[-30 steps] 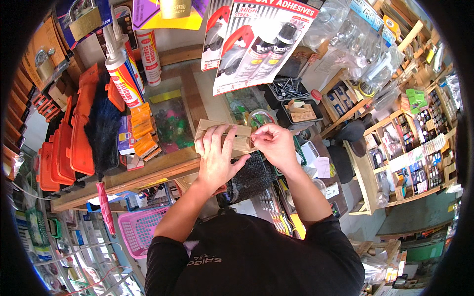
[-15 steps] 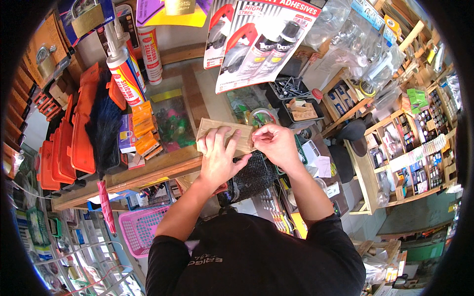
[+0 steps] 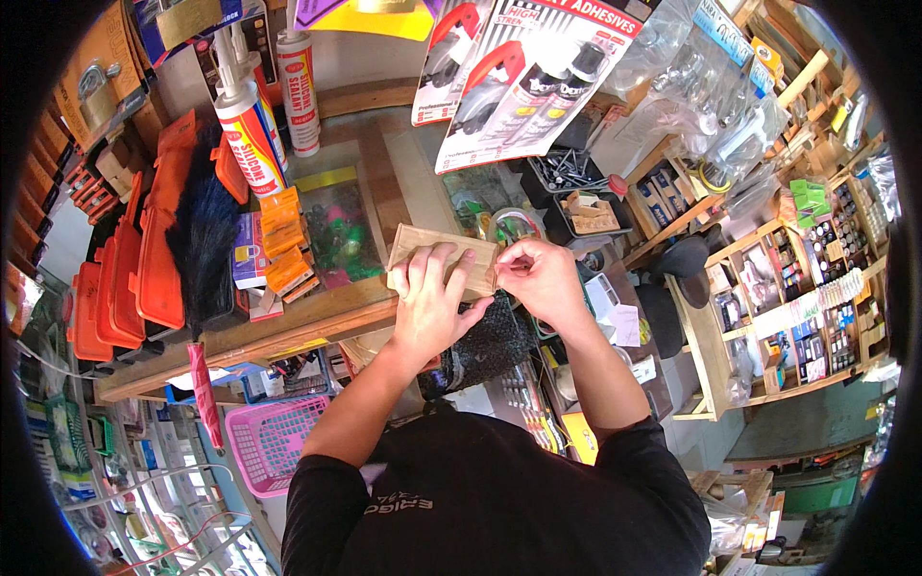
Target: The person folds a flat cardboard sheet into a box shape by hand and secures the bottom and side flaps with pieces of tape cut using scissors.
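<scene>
A small, flat, light-brown wooden box or block [image 3: 485,270] is held at the front edge of a glass-topped counter [image 3: 370,144]. My left hand [image 3: 429,312] lies over it, fingers across its top and thumb along the near side, gripping it. At its right end, my right hand [image 3: 545,280] is closed in a pinch against the edge. Whatever sits between those fingertips is too small or hidden to make out. Just below the box is a dark bundle in shiny black wrapping [image 3: 480,346]. Behind my right hand is a round roll of clear tape [image 3: 516,228].
Carded adhesive packs [image 3: 523,101] hang above the counter. To the left are sealant tubes [image 3: 248,144], small orange boxes [image 3: 283,226], a dark feather duster [image 3: 200,240] and orange cases [image 3: 158,269]. Black bins of screws [image 3: 569,173] stand right; a pink basket [image 3: 274,437] is below.
The whole view has shifted slightly. Both hands keep the same hold at the wooden box, and the right fingertips are still pinched at its end.
</scene>
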Tool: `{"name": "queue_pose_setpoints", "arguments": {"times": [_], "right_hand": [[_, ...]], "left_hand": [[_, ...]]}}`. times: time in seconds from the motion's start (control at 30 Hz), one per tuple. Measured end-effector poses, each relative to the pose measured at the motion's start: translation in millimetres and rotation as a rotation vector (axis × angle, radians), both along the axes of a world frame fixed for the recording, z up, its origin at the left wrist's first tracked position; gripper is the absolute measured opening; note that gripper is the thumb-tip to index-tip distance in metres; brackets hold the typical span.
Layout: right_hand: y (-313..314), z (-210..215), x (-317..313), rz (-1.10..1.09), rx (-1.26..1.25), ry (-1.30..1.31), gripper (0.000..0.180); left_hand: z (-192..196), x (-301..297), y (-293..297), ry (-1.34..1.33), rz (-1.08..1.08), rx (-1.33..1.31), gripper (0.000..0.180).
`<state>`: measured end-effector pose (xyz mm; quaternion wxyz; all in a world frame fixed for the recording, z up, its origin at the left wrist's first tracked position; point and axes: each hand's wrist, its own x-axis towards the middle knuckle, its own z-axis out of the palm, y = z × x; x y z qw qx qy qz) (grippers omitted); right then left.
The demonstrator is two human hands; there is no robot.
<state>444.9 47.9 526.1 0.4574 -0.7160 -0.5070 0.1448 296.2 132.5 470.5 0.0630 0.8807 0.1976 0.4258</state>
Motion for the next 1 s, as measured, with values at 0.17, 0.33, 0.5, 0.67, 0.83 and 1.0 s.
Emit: {"name": "queue_pose_setpoints", "arguments": {"times": [0.17,0.33,0.5,0.67,0.83,1.0], "right_hand": [[1.2,3.3,1.3,0.002,-0.039,-0.024,0.012],[3.5,7.4,-0.6,-0.007,-0.056,-0.014,0.012],[4.4,9.4,-1.8,-0.014,-0.076,-0.035,0.012],[5.3,10.3,1.7,-0.012,-0.129,-0.017,0.012],[10.9,14.3,12.7,0.040,-0.247,-0.014,0.015],[16.9,6.9,32.3,0.178,-0.267,0.216,0.016]], "left_hand": [[2.5,-1.0,-1.0,-0.004,-0.005,-0.004,0.067],[1.8,-0.6,-1.0,-0.010,-0.004,-0.007,0.069],[2.5,-1.2,-1.1,-0.007,-0.001,-0.007,0.069],[2.7,-2.8,-1.8,0.018,-0.003,-0.010,0.067],[0.8,-3.6,-3.7,0.022,0.002,0.001,0.066],[2.0,-3.5,-5.5,0.032,0.012,0.011,0.065]]}}
